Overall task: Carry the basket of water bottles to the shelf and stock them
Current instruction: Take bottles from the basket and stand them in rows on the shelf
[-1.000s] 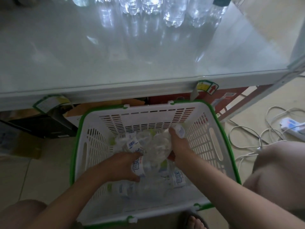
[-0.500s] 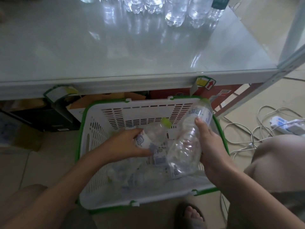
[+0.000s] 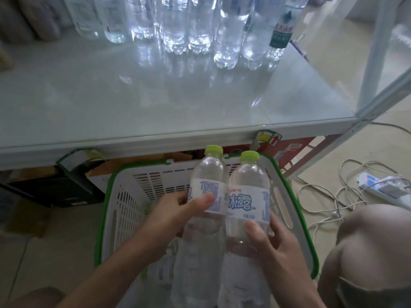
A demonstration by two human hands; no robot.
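Bottles are now out of the basket [image 3: 124, 210]: half a second ago both hands were low among the pile, and now the left hand [image 3: 175, 210] grips the left bottle [image 3: 208, 185] and the right hand [image 3: 273, 243] grips the right bottle [image 3: 248, 196], upright, side by side, just below the shelf [image 3: 155, 103] edge. So stocking can begin. Shelf front is bare in the frame's middle; standing bottles [image 3: 200, 30] fill the top. Upright post [image 3: 375, 52] at upper right limits that side.
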